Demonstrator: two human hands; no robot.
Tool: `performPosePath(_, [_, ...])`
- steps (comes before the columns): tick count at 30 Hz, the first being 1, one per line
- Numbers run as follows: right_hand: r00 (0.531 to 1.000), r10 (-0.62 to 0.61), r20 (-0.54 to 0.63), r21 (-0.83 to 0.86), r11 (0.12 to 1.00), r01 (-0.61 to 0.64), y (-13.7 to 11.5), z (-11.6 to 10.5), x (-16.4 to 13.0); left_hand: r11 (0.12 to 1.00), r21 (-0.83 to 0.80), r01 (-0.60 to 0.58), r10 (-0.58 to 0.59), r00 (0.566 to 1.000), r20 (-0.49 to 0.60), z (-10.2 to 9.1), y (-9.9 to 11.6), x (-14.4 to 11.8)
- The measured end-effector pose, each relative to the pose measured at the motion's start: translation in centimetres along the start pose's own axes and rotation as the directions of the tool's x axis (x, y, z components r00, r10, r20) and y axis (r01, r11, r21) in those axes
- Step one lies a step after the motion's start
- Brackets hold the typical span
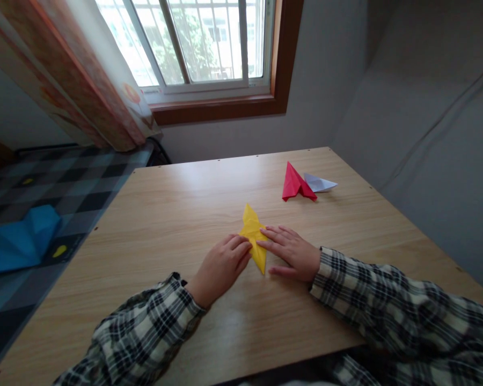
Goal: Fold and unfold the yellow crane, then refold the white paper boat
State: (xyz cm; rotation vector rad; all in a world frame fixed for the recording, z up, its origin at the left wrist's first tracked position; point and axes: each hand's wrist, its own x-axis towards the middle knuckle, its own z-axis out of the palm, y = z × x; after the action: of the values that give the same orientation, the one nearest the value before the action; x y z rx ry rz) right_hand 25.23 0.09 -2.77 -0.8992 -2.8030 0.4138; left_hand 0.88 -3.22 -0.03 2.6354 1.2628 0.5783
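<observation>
A folded yellow paper piece [253, 229], long and pointed at both ends, lies flat near the middle of the wooden table [177, 203]. My left hand [221, 267] rests palm down with its fingertips pressing the paper's left edge. My right hand [292, 252] lies flat beside it, fingertips on the paper's right side. Both hands press the paper against the table rather than gripping it. Both arms wear black-and-white plaid sleeves.
A red folded paper shape [295, 184] and a white folded paper shape [320, 183] sit at the table's far right. A bed with a checked cover [64, 187] and a blue pillow [22, 238] lies left. Window, curtain and grey walls stand behind.
</observation>
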Motion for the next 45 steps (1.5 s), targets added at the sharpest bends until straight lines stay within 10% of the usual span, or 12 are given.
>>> performPosePath(11, [0.999, -0.023, -0.047, -0.02, 1.0, 0.022, 0.3, 0.5, 0.0, 0.989, 0.053, 0.138, -0.138, 0.99, -0.013, 0.4, 1.3, -0.1])
performPosePath(45, [0.979, -0.017, -0.205, -0.013, 1.0, 0.014, 0.5, 0.8, 0.2, 0.975, 0.212, 0.068, -0.086, 0.994, 0.074, 1.7, 0.8, -1.2])
